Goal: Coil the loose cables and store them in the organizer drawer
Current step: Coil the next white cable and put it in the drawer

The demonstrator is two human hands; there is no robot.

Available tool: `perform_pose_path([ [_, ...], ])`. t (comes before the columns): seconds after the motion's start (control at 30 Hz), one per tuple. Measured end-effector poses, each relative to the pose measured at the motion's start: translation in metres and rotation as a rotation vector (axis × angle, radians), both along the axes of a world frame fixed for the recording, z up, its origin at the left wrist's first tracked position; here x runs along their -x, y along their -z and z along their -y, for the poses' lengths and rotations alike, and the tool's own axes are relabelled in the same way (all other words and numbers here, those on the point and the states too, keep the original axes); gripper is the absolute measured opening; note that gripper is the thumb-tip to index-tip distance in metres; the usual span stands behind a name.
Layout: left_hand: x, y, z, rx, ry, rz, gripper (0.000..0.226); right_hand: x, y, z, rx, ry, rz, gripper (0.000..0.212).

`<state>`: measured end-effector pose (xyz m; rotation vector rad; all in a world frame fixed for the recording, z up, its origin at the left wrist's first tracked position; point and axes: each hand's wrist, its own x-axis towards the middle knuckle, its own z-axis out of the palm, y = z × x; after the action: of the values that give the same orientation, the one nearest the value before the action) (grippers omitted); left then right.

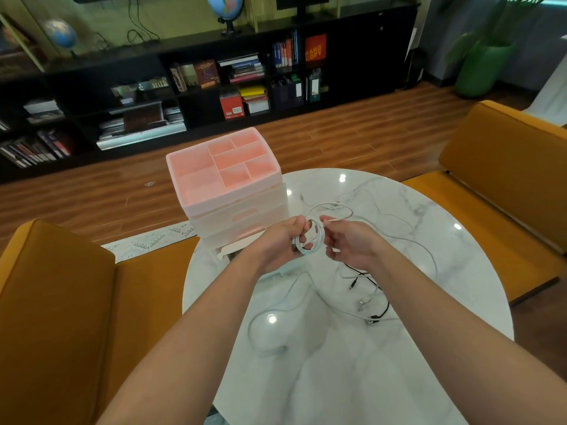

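1. Head view shows us mid-coil: our left hand (277, 240) grips a small white coil (310, 239) with fingers curled round its left side, above the far half of the table (429, 302).
2. Our right hand (349, 243) pinches the free tail (337, 217) of the same cable between thumb and fingertips, just right of the coil. The tail arcs away to the far right and comes back to the pinch.
3. The coil stands roughly upright, its open face turned toward us. We judge a few wraps are made and only a short length is left.
4. The organizer (227, 182) sits just to the far left of our hands, touching the table's left edge. Its long axis runs left-near to right-far, with the drawer fronts facing us.
5. A drawer (236, 240) low in the stack appears pulled out toward us, just left of our left hand, though our arm hides part of it.
6. Our left hand, already holding the coil, is the nearer one to that drawer, so the stow is a short move left.
7. Loose cables remain: a white cable (276, 320) looped near centre, and a black cable (379, 305) tangled with pale ones under our right forearm.
8. We judge the task early, with one cable nearly coiled and none visibly stored.
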<state>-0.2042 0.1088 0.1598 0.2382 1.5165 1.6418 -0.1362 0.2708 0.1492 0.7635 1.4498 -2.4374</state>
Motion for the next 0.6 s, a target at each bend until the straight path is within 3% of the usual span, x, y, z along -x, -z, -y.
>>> perform_pose_path([
  [0.13, -0.001, -0.001, -0.004, 0.046, 0.02, -0.039, 0.035, 0.001, -0.003, 0.003, -0.091, -0.109, 0.009, 0.012],
  [0.3, -0.002, -0.005, -0.015, 0.135, -0.048, -0.202, 0.036, 0.0, -0.009, -0.005, -0.015, -0.134, -0.062, 0.033],
  [0.4, 0.001, -0.002, -0.021, 0.178, -0.084, -0.288, 0.035, 0.002, -0.009, -0.003, -0.072, -0.179, -0.099, 0.028],
  [0.6, 0.015, 0.001, -0.02, 0.177, -0.257, -0.294, 0.034, -0.002, -0.007, -0.003, -0.116, -0.157, -0.137, 0.047],
])
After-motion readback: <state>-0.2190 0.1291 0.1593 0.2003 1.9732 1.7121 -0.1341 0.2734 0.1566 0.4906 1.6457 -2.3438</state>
